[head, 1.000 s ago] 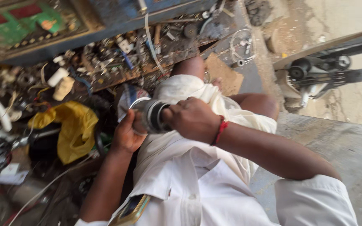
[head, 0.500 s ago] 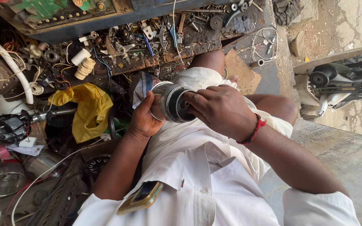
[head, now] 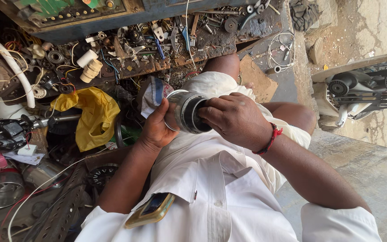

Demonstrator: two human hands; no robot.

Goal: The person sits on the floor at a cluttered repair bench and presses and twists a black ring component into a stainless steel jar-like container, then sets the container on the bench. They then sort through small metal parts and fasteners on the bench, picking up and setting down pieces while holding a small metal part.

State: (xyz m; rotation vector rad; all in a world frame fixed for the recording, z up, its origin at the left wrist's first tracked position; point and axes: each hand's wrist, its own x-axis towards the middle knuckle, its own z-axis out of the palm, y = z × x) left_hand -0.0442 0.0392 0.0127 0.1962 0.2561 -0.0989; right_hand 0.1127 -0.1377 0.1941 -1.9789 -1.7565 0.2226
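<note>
A short round cylinder of grey metal with a bright steel rim (head: 187,112) is held above the person's lap, over the white cloth of their clothing (head: 220,179). The left hand (head: 156,127) cups its rimmed end with the palm, fingers wrapped behind it; the right hand (head: 236,118) is clamped over its dark opposite end, knuckles up, a red thread band (head: 269,140) at the wrist.

With nothing beneath the cylinder but the lap, a slackened grip could let it roll off into the clutter beyond it. A fingertip might also be nipped at the steel rim.

Beyond the cylinder lies a crumpled yellow plastic bag (head: 90,114), farther off a rusty tray of small metal parts (head: 157,45) and a white ribbed hose (head: 16,71). Nearer than the cylinder, a phone in a tan case (head: 151,209) pokes from the shirt pocket. Nothing stands between the hands and the cylinder.
</note>
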